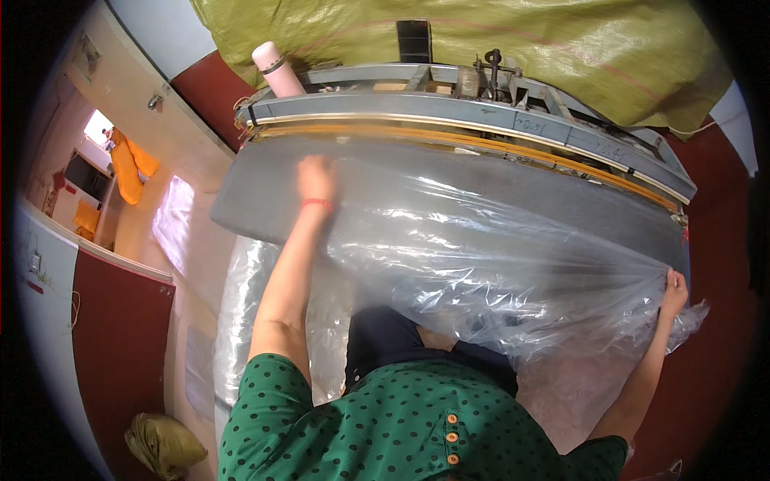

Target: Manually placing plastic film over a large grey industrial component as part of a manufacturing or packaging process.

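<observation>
A sheet of clear plastic film (449, 248) stretches in shiny folds across the grey-topped bench (265, 172) in front of me. At its far left corner my left hand (315, 178), with a red band at the wrist, is curled closed on the film's edge; motion blurs its fingers. Out by the bench's right end, my right hand (675, 290) pinches the film's right edge, and creases fan out from that grip. Loose film bunches beyond the right hand and hangs over the bench's near edge.
Behind the bench top runs a grey metal frame (385, 104) with an orange strip and a clamp-like fitting. A pink bottle (277, 70) stands at its left. More plastic film (241, 313) hangs at lower left, near a tied sack (164, 445). A door (144, 88) stands open.
</observation>
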Motion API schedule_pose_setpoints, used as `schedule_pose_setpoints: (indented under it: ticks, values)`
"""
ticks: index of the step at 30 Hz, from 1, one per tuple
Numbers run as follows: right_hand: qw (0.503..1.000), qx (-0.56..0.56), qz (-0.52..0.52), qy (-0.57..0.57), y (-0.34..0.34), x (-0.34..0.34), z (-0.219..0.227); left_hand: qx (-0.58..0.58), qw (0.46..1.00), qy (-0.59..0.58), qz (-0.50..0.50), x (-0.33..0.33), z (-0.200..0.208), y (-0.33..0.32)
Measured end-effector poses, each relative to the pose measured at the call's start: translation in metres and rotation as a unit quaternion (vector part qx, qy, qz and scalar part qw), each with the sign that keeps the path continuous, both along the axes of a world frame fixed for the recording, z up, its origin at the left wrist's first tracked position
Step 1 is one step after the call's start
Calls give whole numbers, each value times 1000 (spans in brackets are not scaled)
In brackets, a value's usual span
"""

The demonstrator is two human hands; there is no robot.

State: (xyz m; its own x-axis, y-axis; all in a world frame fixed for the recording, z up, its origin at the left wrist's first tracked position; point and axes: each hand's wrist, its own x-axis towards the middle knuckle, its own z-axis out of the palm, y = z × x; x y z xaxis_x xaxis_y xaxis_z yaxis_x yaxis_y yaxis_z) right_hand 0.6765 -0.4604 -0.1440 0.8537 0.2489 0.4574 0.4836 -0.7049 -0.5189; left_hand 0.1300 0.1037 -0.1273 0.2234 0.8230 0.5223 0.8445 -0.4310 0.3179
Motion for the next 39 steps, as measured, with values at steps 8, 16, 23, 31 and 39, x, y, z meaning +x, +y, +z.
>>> schedule_pose_setpoints:
  ticks: [8,16,23,31,39]
  values:
    - [976,202,5,-87,57,75,-42,-14,952,-307,-17,20,-35,65]
    - [960,277,34,20,171,64,-12,-32,939,-343,27,12,-29,136]
    - [965,258,-50,14,182,41,7,-61,933,-350,57,-1,-39,152]
    - [917,397,-3,42,172,51,3,-55,908,-397,119,-10,-45,164]
    - [956,243,-13,-166,74,-44,71,-228,879,-390,-150,-5,40,39]
